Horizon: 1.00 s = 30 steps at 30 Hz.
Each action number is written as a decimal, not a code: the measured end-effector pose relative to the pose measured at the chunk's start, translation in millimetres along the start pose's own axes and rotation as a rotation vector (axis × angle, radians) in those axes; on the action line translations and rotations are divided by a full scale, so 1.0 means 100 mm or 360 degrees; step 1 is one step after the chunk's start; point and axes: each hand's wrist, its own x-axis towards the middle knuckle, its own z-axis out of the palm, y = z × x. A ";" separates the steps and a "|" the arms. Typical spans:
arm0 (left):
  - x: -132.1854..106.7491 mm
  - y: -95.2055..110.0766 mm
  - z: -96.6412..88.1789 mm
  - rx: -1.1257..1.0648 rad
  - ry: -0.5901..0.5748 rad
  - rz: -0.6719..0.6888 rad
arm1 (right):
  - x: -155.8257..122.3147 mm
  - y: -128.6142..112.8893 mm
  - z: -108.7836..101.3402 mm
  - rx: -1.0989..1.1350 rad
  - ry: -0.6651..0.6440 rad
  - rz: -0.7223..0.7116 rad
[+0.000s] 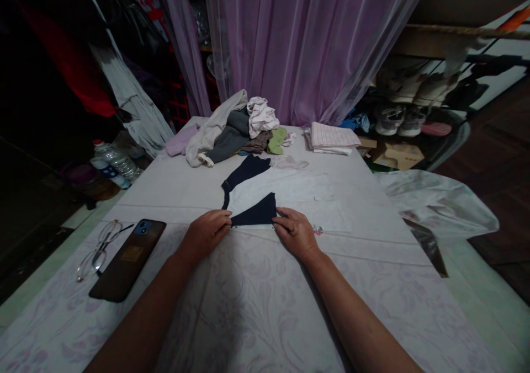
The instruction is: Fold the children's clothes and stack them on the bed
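A small white shirt with navy sleeves and a navy neckband lies flat on the table, its neck toward the left. The near sleeve is laid over the white body. My left hand pinches the shirt at the shoulder end of that sleeve, close to the neckband. At the sleeve's other end, my right hand has its fingertips closed on the cuff edge. The far sleeve lies toward the clothes pile, with no hand on it.
A heap of loose clothes lies at the table's back, left of a folded pink stack. A phone and eyeglasses rest at the left. A purple curtain hangs behind; a plastic bag is beyond the right edge.
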 end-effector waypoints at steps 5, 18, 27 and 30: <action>-0.03 0.00 0.02 -0.0008 -0.0068 0.0025 | -0.03 -0.04 -0.05 -0.0030 -0.0080 0.0033; 0.00 0.10 0.10 0.0066 -0.0013 -0.0134 | 0.08 -0.23 -0.14 0.0027 -0.0025 0.0097; -0.06 -0.26 0.09 0.0017 0.0007 -0.0342 | 0.29 -0.47 0.03 -0.0072 -0.0439 0.0034; -0.08 -0.27 0.11 0.0011 -0.0029 -0.0384 | 0.26 -0.50 0.08 -0.0206 -0.0595 0.0060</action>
